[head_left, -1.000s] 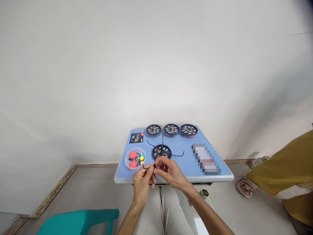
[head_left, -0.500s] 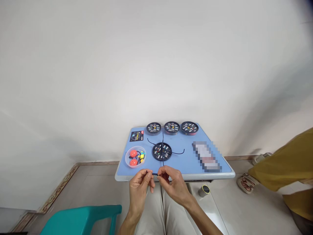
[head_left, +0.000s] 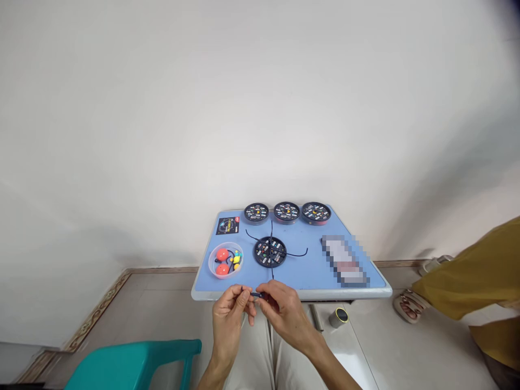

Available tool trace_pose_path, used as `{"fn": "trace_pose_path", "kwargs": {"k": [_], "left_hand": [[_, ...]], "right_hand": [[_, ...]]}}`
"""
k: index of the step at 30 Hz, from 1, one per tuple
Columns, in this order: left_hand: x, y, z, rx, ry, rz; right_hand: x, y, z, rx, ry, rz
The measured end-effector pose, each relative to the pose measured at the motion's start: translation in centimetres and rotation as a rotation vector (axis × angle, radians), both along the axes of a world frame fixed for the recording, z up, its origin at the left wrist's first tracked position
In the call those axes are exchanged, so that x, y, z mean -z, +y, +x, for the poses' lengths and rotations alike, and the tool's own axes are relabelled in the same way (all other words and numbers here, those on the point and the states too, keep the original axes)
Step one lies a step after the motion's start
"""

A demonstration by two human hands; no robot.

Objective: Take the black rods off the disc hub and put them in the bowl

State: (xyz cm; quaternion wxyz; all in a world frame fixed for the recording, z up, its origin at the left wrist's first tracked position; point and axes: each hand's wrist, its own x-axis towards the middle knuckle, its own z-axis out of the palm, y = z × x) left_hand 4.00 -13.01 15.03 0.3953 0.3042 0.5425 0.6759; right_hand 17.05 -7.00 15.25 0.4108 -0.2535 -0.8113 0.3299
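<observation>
Two pinches on one dark rod (head_left: 255, 294) — left hand (head_left: 227, 320), right hand (head_left: 287, 315) — disc labels (head_left: 270, 252) illegible.

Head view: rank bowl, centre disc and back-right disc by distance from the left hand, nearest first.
From the left hand, pinching a dark cord:
1. Bowl, front left.
2. Centre disc, middle.
3. Back-right disc, far right.

Bright, even light; soft wall shadows, wide-angle bowing at edges.
</observation>
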Motion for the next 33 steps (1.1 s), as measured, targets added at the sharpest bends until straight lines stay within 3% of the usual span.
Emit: {"fn": "trace_pose_path", "kwargs": {"k": [18,22,25,27,28,31,33], "left_hand": [[0.4,-0.3,-1.9,-0.046,0.048,0.014],[-0.4,-0.3,-2.1,-0.049,0.061,0.020],[-1.6,-0.5,-4.8,-0.260,0.129,0.077],[-1.8,-0.5,-7.9,-0.455,0.147,0.132],[-1.7,-0.5,-9.6,-0.492,0.148,0.141],[-0.1,0.4,-13.3,-0.353,0.225,0.034],[1.1,1.5,-14.2,-0.224,0.366,-0.065]], "right_hand": [[-0.3,-1.1,-2.5,0.014,0.012,0.145],[0.3,-0.8,-2.7,0.000,-0.015,0.151],[0.5,-0.3,-1.4,0.069,-0.001,0.112],[0.0,0.0,-0.4,0.135,0.036,0.095],[-0.5,0.1,-0.1,0.142,0.049,0.095],[-1.8,0.6,-0.5,0.087,0.041,0.099],[-2.4,1.1,-1.8,0.073,-0.026,0.103]]}}
